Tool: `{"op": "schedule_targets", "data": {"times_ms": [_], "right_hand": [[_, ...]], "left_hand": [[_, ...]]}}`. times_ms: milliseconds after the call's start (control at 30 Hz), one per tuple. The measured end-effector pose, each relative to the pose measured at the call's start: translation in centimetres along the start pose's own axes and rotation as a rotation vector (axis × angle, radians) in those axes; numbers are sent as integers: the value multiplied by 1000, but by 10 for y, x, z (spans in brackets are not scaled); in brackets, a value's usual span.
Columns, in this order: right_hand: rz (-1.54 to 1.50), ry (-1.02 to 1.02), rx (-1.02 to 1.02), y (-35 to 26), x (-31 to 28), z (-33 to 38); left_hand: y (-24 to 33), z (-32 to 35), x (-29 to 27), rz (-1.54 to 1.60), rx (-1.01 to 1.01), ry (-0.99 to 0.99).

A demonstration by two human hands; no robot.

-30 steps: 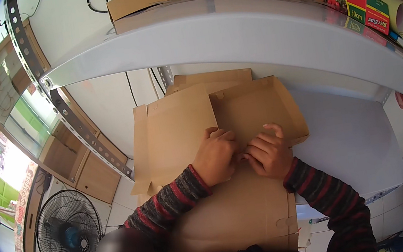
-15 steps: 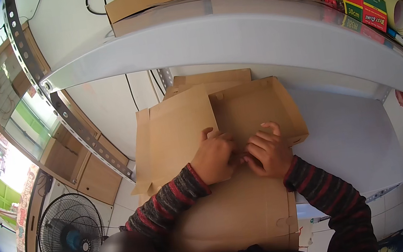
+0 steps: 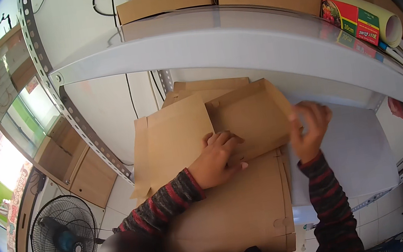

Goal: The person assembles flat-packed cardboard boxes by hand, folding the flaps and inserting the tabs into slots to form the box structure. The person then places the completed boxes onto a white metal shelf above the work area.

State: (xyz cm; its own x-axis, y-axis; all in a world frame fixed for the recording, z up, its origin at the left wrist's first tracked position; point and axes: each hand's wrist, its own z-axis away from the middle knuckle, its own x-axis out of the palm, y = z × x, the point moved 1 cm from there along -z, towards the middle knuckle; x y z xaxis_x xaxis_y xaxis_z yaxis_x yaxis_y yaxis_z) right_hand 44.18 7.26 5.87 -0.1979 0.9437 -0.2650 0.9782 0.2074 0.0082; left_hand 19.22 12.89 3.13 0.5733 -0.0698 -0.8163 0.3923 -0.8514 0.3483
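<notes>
A: Big stuff first: the white shelf [image 3: 344, 157] underneath, then a front sheet [image 3: 230, 210] of cardboard nearest the person, with a left sheet [image 3: 174, 135] lying further back.

B: And there's the box [image 3: 247, 116], open-topped, over the shelf, just beyond the front sheet! Its right wall [image 3: 279, 97] stands up. I'd have that square to the base; thin card probably creases wrongly if shoved.

A: Now the hands! Left hand [image 3: 217, 160] at the box's near-left side, fingers bent, thumb poking out rightward; whether they pinch the card, I can't tell.

B: Good anchor spot, I'd say: light pressure, so nothing skids. Right hand [image 3: 310, 129], blurred, beside the right wall: fingers parted from the thumb, nothing seen in their hold, contact unclear.

A: Best touch there? Flat fingers outside the wall, even pressure along the fold, then a check that the near corner [image 3: 286, 139] sits flush.
</notes>
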Motion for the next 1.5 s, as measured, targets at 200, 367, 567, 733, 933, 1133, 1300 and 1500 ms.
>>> {"op": "schedule_targets", "data": {"times_ms": [200,367,567,733,933,1133,1300,1500], "right_hand": [[-51,41,270,56,-13,25],[15,-38,-9,21,-22,46],[-154,-182,-101,-11,-6,58],[-153,-342,20,-17,-3,64],[-183,-309,146,-15,-1,68],[-170,-204,179,-7,-14,67],[-119,-145,232,16,-40,70],[-97,-139,369,40,-56,83]], "left_hand": [[-8,36,-59,-34,-37,40],[-26,95,-101,27,-201,37],[-33,179,-98,355,-393,257],[-45,215,-76,133,-433,387],[-54,219,-67,45,-405,367],[-53,206,-75,76,-382,300],[-35,188,-79,156,-358,215],[-6,171,-74,145,-261,9]]}}
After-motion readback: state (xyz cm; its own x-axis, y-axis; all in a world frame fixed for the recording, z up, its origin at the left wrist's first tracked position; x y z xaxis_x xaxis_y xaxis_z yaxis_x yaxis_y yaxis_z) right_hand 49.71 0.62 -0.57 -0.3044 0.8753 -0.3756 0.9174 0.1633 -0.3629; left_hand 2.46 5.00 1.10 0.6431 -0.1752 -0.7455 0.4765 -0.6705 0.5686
